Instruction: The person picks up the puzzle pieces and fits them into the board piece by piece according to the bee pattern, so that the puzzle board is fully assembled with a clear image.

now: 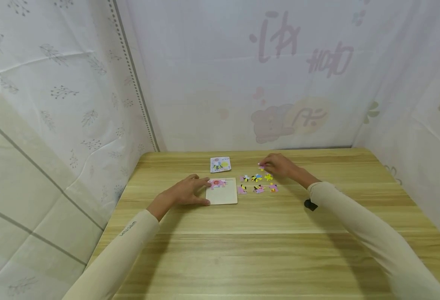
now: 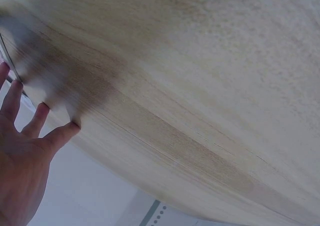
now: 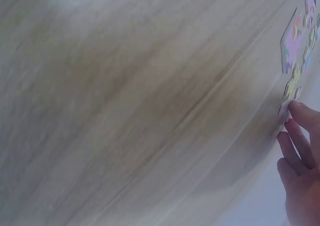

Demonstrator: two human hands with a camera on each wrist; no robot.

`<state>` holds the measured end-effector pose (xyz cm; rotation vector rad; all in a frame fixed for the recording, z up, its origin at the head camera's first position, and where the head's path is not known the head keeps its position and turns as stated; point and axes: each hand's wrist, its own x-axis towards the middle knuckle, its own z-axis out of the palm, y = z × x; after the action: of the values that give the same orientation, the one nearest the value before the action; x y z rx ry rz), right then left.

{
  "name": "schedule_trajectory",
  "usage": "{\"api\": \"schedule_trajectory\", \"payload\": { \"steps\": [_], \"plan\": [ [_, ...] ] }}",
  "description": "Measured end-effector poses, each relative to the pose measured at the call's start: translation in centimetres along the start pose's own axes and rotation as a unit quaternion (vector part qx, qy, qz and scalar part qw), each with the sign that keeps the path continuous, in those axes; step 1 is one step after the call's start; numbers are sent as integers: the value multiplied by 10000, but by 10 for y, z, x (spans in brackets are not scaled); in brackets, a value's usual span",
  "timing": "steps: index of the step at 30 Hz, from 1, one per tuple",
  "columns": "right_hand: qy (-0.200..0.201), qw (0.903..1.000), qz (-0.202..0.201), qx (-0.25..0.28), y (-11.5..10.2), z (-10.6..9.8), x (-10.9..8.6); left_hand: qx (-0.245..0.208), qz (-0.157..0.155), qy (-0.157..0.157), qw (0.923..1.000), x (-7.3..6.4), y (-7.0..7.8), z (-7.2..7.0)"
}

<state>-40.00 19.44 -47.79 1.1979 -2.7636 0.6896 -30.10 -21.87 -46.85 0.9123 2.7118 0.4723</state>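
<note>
My left hand [image 1: 187, 190] rests at the left side of a pale wooden puzzle board [image 1: 223, 197], fingers spread, with fingertips at its edge. Along the board's top left lies a pink joined section of puzzle [image 1: 217, 183] with a red round patch. In the left wrist view the left hand [image 2: 25, 146] has its fingers extended, tips on the wood. At the far right of the pieces, my right hand [image 1: 278, 165] pinches a small puzzle piece [image 1: 261, 167] between thumb and fingertips. The right wrist view shows this hand [image 3: 302, 156] beside the loose pieces, its other fingers bent.
Two rows of loose pink, yellow and black puzzle pieces [image 1: 256, 178] lie right of the board. Behind the board is a square picture card [image 1: 220, 164] with a bee. Curtains [image 1: 220, 83] stand behind the wooden table [image 1: 220, 258] and on both sides.
</note>
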Motion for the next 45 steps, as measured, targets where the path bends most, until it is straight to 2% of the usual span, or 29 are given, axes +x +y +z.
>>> {"api": "schedule_trajectory", "payload": {
  "steps": [8,16,34,45],
  "plan": [
    [-103,9999,57,-108,-7,7,4,-32,-3,-12,10000,1,1,-1],
    [76,9990,-375,-228,-18,15,8,-35,-7,2,10000,0,1,0],
    [37,9979,-616,204,-49,22,18,-27,-15,-19,10000,-1,3,-2],
    [-27,9974,-717,21,-65,32,22,-12,9,-2,10000,-1,3,-1]
  ]
}}
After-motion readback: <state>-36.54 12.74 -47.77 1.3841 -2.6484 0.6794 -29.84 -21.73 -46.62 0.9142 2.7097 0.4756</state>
